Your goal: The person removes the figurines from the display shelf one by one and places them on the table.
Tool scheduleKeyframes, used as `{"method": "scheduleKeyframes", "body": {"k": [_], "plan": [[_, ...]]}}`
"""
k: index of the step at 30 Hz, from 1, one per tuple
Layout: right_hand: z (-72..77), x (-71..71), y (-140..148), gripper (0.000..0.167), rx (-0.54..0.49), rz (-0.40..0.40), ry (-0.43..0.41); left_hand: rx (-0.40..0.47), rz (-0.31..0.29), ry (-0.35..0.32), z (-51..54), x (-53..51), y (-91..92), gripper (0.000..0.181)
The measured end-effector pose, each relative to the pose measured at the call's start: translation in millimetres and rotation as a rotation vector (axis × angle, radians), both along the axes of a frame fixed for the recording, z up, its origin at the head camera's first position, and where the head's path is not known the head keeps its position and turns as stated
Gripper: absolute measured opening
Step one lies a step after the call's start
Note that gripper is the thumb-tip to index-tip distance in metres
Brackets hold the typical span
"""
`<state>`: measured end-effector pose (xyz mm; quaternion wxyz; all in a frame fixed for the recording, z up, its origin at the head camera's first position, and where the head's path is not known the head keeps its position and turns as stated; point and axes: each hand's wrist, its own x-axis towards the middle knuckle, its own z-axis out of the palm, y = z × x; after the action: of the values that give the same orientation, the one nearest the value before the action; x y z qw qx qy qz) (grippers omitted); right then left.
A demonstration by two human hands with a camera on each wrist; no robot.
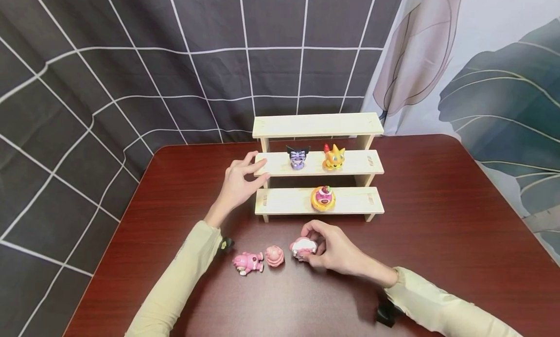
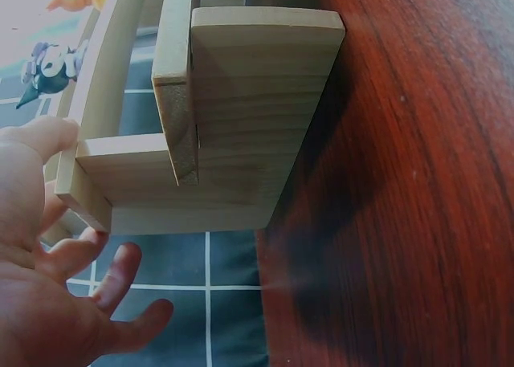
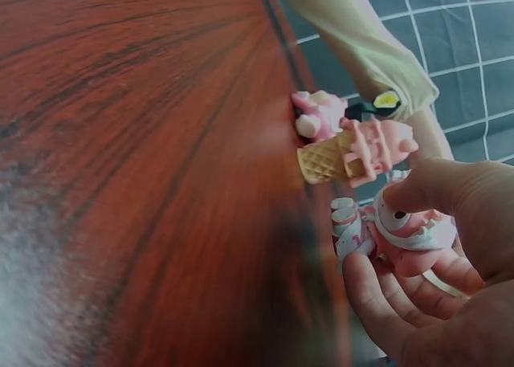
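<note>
In the head view, my right hand [image 1: 337,249] grips a pink-and-white figurine [image 1: 303,248] just above the table's front part. The right wrist view shows thumb and fingers round this figurine [image 3: 409,230], with its white feet poking out. Beside it stands a pink ice-cream-cone figurine [image 3: 357,152], and further left a pink bear figurine [image 1: 248,263] is on the table. My left hand [image 1: 238,184] holds the left end of the middle board of a three-tier wooden display shelf [image 1: 275,167]. In the left wrist view, its thumb and index finger pinch the board end, other fingers spread.
On the middle tier sit a purple-and-black figurine [image 1: 298,158] and an orange-yellow figurine [image 1: 334,158]. A figurine on a round yellow base [image 1: 323,199] sits on the lowest tier. Behind the dark red table [image 1: 437,220] hangs a grey checked curtain [image 1: 218,74].
</note>
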<state>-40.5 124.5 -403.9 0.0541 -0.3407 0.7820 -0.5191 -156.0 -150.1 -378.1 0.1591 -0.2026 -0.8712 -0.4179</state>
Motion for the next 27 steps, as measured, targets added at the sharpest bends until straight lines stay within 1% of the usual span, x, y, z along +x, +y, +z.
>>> {"method": "scheduleKeyframes", "body": {"k": [9, 14, 17, 21, 27], "plan": [[-9.2, 1.6, -3.3, 0.040, 0.014, 0.002, -0.019, -0.006, -0.002, 0.013, 1.1, 0.3, 0.0, 0.040], [-12.5, 1.8, -4.1, 0.041, 0.008, 0.004, 0.016, -0.010, -0.004, 0.021, 1.1, -0.6, 0.3, 0.039], [-11.3, 3.0, -4.6, 0.042, 0.011, 0.008, 0.029, -0.010, -0.001, 0.017, 1.2, -1.0, 0.3, 0.039], [-10.5, 4.1, -5.3, 0.043, 0.025, 0.010, 0.063, -0.012, -0.001, 0.010, 0.8, -1.2, 0.4, 0.040], [-12.3, 2.8, -5.3, 0.042, 0.059, 0.036, 0.124, -0.013, 0.003, 0.000, -1.4, -1.7, -0.3, 0.041]]}}
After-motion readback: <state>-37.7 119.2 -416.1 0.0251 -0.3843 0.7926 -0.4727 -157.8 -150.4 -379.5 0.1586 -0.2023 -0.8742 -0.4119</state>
